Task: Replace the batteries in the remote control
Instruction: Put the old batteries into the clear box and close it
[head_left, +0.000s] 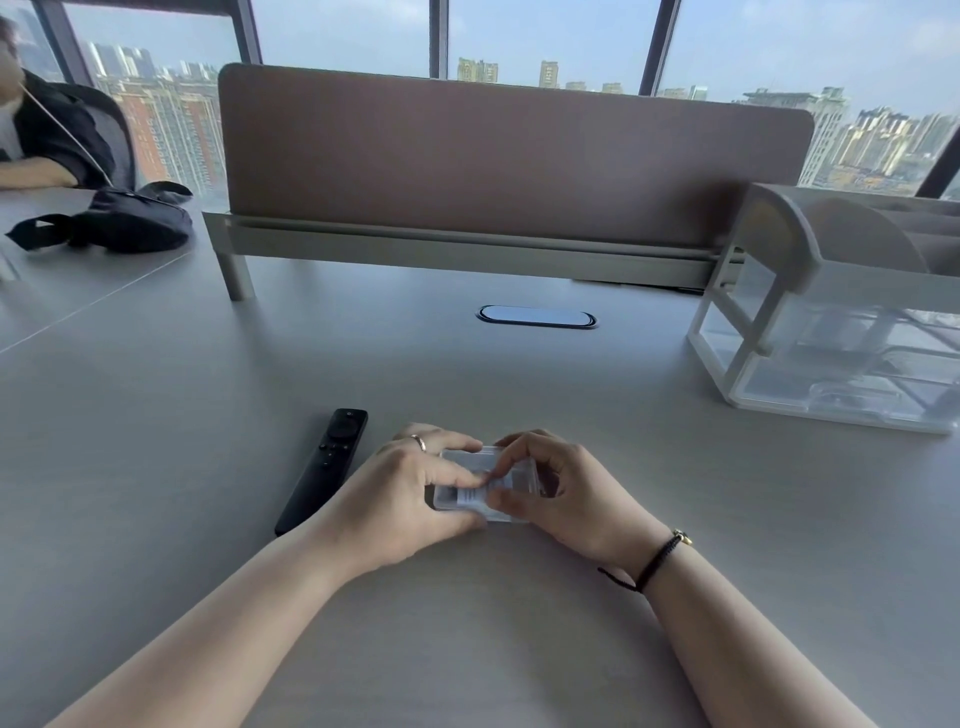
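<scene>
A: Centrally, what do the hands hold?

B: Left hand (410, 499) and right hand (566, 493) both clasp a small clear plastic case (485, 483) resting on the table (467, 597); each grip is curled closed on it, fingertips meeting over its white label.

A: And the remote control (324, 467)?

B: Black, lying flat, untouched, just left of the left hand, buttons up, angled toward the far side.

remote (326, 467): matt black plastic | case (467, 457): clear plastic, probably | table (156, 415): smooth matt
</scene>
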